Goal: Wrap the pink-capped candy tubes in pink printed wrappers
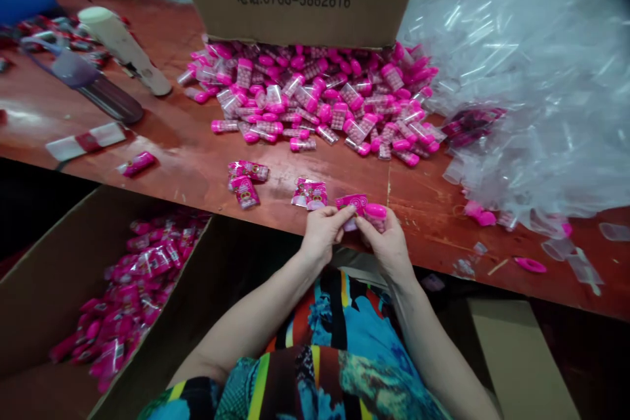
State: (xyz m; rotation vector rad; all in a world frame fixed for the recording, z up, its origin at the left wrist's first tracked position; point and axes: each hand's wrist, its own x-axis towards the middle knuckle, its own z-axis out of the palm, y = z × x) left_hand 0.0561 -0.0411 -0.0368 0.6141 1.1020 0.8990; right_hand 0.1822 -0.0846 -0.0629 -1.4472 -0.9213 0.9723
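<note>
At the table's front edge my left hand pinches a pink printed wrapper. My right hand holds a small clear bottle with a pink cap, right beside the wrapper, its fingertips close to those of my left hand. Just left of my hands lie flat pink packets on the red-brown table. Further left are more pink wrapped packets. Beyond my hands spreads a big pile of pink-capped bottles filled with small pale balls.
A cardboard carton stands behind the pile. Clear plastic sleeves heap up at the right. Left are a bottle of dark liquid, a pale cylindrical object and a single packet. Below left, an open box holds wrapped packets.
</note>
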